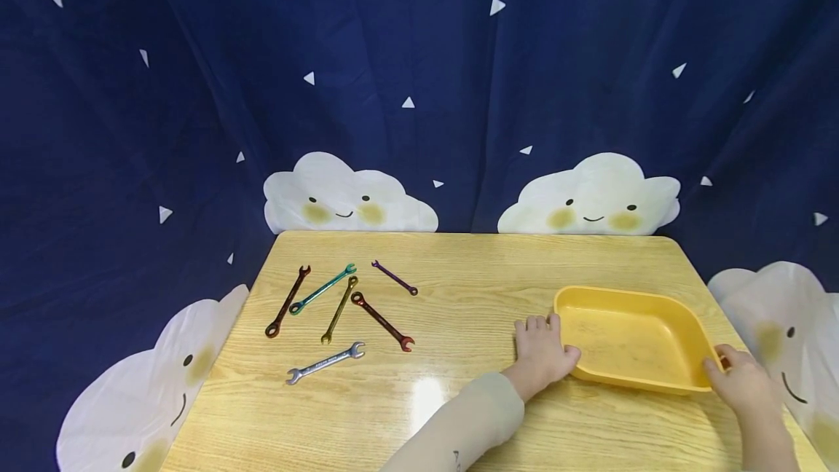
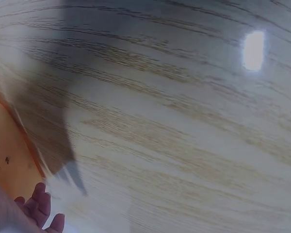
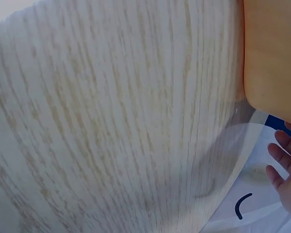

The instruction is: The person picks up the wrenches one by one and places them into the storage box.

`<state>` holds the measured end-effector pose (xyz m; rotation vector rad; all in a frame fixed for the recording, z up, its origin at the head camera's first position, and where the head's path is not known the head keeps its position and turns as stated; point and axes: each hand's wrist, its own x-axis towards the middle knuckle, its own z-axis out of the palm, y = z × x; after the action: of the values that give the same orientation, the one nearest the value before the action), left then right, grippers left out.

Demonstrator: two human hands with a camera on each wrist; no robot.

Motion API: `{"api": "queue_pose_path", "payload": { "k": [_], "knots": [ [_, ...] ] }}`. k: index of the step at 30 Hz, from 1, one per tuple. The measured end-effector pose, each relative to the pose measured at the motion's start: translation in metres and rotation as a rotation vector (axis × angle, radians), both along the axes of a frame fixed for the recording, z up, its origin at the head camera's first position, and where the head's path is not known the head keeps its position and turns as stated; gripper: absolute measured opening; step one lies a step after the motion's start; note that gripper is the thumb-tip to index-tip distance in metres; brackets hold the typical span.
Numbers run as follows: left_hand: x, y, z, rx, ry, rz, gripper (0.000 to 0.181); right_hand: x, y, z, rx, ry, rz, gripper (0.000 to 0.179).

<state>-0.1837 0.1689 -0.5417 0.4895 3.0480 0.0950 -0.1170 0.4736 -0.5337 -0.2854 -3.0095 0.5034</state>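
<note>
A yellow plastic tray point(image 1: 632, 344) is at the right side of the table, its inside showing only faint dark marks. My left hand point(image 1: 542, 348) grips its left end, thumb at the near-left rim and fingers along the outer side. At the opposite end my right hand point(image 1: 743, 377) pinches the rim, thumb uppermost. The left wrist view shows curled fingers point(image 2: 41, 206) beside the tray's wall point(image 2: 14, 145). In the right wrist view, fingers point(image 3: 283, 155) sit below the tray's corner point(image 3: 271, 73). Whether the tray touches the table cannot be told.
Several wrenches lie spread on the table's left: a silver one point(image 1: 325, 363), a teal one point(image 1: 323, 288), a yellow-green one point(image 1: 339, 309), a purple one point(image 1: 395, 278), a red one point(image 1: 383, 322) and a dark red one point(image 1: 288, 301). A navy curtain point(image 1: 393, 35) hangs behind the wooden table point(image 1: 472, 275).
</note>
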Motion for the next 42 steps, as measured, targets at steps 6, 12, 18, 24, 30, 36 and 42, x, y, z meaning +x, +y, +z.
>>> {"api": "queue_pose_path", "payload": {
  "k": [6, 12, 18, 24, 30, 36, 42],
  "knots": [
    [-0.001, -0.006, -0.002, 0.015, 0.009, 0.009, 0.053, -0.001, -0.003, -0.004, 0.037, 0.017, 0.04, 0.033],
    [-0.002, -0.011, -0.001, 0.013, 0.029, 0.01, 0.051, -0.003, -0.006, -0.006, 0.045, 0.015, 0.049, 0.029],
    [-0.003, -0.015, -0.003, -0.007, 0.026, 0.02, 0.052, -0.003, -0.012, -0.008, 0.038, 0.006, 0.038, 0.034],
    [-0.007, -0.021, -0.005, 0.004, 0.034, 0.025, 0.052, -0.005, -0.022, -0.007, 0.04, 0.009, 0.03, 0.036],
    [-0.008, -0.028, -0.006, 0.0, 0.044, 0.023, 0.052, -0.007, -0.029, -0.008, 0.044, 0.02, 0.026, 0.038],
    [-0.011, -0.034, -0.006, 0.006, 0.054, 0.025, 0.049, -0.011, -0.033, -0.013, 0.049, 0.026, 0.019, 0.039],
    [-0.013, -0.04, -0.008, -0.013, 0.044, 0.024, 0.05, -0.012, -0.042, -0.012, 0.043, 0.044, 0.016, 0.038]
  ]
}}
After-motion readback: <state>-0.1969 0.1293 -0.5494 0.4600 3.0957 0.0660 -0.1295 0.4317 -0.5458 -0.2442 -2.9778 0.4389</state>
